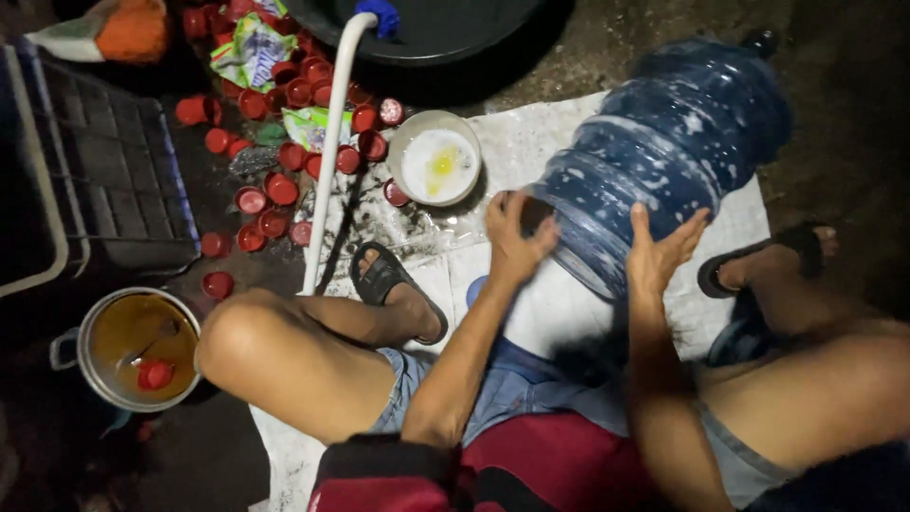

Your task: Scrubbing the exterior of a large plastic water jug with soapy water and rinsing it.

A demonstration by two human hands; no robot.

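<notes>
I am sitting low with a big blue water jug lying tilted on its side between my knees, its bottom end toward me and its dark neck pointing away. My left hand presses flat against the bottom of the jug, fingers spread wide; my right hand lies open on its lower flank, fingers spread and curved to the ribbed wall. Suds and drops streak the outside of the jug; I cannot tell what is inside. It rests over a white sheet spread on the dark floor. Just beyond my left hand stands a white bowl holding pale liquid with a yellow blot in it. A white hose runs past it up to a dark tub. Red caps lie scattered left of the hose. By my left knee sits a metal pot of brownish liquid with one red cap in it.
</notes>
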